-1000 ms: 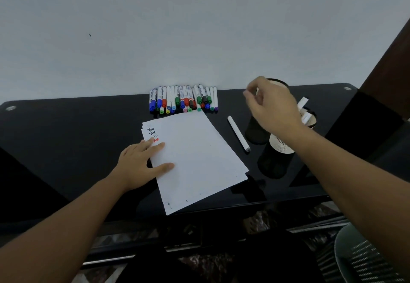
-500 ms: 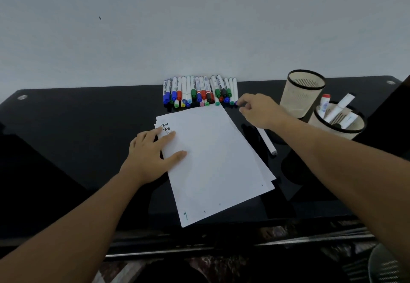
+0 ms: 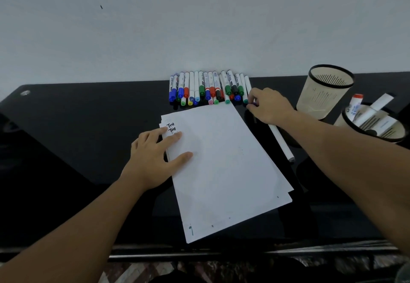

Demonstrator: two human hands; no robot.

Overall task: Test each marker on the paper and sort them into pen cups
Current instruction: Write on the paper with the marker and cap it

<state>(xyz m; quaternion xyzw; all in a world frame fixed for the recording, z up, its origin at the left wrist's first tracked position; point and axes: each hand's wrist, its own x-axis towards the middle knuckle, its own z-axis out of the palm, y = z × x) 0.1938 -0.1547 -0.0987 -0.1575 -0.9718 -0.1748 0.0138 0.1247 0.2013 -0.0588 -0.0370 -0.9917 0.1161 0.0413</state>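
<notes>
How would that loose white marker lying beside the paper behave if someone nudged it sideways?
The white marker looks round and smooth, and it lies on a glossy black table, so it would probably roll or slide easily. It seems slim and likely light. Nothing touches its near end, so little would stop it.

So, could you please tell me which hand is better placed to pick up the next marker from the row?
Right. The right hand has its fingertips at the right end of the marker row, while the left hand lies flat on the paper, probably steadying it.
</notes>
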